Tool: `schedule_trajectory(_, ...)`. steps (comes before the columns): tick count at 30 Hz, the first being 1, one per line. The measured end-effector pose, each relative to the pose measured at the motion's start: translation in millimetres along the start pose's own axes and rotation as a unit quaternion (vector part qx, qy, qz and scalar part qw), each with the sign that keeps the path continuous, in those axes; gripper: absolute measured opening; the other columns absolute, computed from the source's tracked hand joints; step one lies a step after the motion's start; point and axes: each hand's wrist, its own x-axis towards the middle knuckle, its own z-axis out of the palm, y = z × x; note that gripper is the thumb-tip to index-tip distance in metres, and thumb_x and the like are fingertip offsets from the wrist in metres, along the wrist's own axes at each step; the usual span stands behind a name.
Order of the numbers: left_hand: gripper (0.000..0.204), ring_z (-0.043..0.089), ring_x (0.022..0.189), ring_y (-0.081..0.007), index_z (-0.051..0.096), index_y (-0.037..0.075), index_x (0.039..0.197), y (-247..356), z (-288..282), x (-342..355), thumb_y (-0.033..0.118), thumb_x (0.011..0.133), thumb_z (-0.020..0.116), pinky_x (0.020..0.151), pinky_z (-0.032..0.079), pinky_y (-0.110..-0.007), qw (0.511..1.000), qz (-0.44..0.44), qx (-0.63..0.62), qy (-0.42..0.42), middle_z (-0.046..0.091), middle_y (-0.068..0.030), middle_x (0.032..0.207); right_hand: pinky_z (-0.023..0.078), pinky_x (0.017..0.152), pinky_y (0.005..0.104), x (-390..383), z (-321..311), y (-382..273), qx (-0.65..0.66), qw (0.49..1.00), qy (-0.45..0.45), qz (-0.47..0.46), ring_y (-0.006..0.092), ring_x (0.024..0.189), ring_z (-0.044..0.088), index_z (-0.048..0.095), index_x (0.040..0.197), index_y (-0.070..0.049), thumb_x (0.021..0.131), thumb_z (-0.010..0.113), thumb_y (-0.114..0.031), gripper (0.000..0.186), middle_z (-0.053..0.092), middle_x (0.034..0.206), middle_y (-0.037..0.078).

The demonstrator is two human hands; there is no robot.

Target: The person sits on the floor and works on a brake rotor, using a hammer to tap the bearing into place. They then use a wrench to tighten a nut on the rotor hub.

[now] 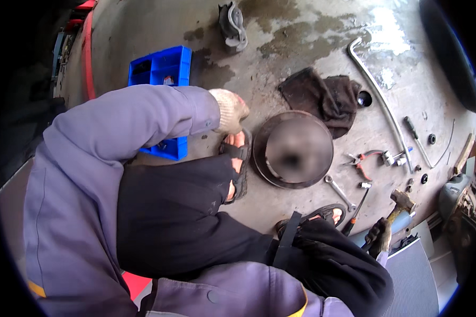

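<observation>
Hammer (pixel 392 217) clamped in right fingers (pixel 376 232); left fingers (pixel 240 110) unclear; floor (pixel 269 206) open beside drum rim (pixel 258 156).

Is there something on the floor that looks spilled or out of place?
Yes: dark, irregular stains mark the concrete floor beyond the crumpled cloth. They look like spilled liquid, though which liquid I cannot tell.

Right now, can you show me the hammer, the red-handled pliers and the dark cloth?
Hammer (pixel 392 218): head camera view, on its handle below the striking head.
Pliers (pixel 360 160): head camera view, near the joint between handles.
Dark cloth (pixel 329 100): head camera view, on its crumpled middle.
</observation>
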Motion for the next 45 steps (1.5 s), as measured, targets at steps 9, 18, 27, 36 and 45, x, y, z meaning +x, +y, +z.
schedule_trajectory(9,0.042,0.07,0.107,-0.0394,0.071,0.007,0.119,-7,1,58,0.032,0.086,0.062,0.093,0.054,-0.05,0.998,0.059,-0.026,0.02,0.073,-0.0221,0.108,0.047,0.047,0.0449,91,-110,45,0.05,0.992,-0.111,-0.014,0.0224,0.049,0.049,0.052,0.089,-0.017,0.101,0.062,-0.05,0.037,0.049,0.066,0.001)
schedule_trajectory(18,0.05,0.069,0.109,-0.0379,0.062,0.009,0.133,43,-22,102,0.028,0.087,0.067,0.094,0.055,-0.047,0.95,0.275,-0.053,0.138,0.07,-0.0203,0.119,0.053,0.047,0.034,-30,24,-52,-0.428,0.882,0.186,-0.069,0.0196,0.057,0.064,0.067,0.116,0.001,0.098,0.067,-0.023,0.03,0.065,0.077,0.01)
schedule_trajectory(27,0.061,0.068,0.111,-0.0399,0.06,0.009,0.137,73,-43,134,0.034,0.082,0.072,0.096,0.055,-0.048,0.945,0.326,-0.01,-0.029,0.068,-0.0212,0.121,0.058,0.081,0.0404,-87,228,-80,-0.639,0.754,-0.096,-0.114,0.0291,0.085,0.076,0.073,0.113,-0.002,0.095,0.066,-0.038,0.04,0.076,0.093,0.018)
schedule_trajectory(36,0.092,0.058,0.132,-0.0415,0.043,0.0,0.151,62,-10,124,0.049,0.08,0.075,0.112,0.045,-0.044,0.962,0.113,-0.24,-0.061,0.058,-0.0308,0.141,0.055,0.09,0.0394,16,259,15,-0.398,0.91,-0.013,-0.117,0.0326,0.102,0.072,0.068,0.125,0.001,0.09,0.069,-0.039,0.054,0.075,0.108,0.021)
schedule_trajectory(45,0.092,0.064,0.125,-0.0367,0.051,-0.001,0.144,63,-22,84,0.045,0.072,0.086,0.107,0.051,-0.041,0.941,0.117,-0.317,-0.017,0.065,-0.0264,0.132,0.054,0.082,0.0432,-38,271,-32,-0.461,0.863,-0.068,-0.196,0.0325,0.092,0.072,0.07,0.104,0.002,0.079,0.077,-0.041,0.05,0.073,0.096,0.024)
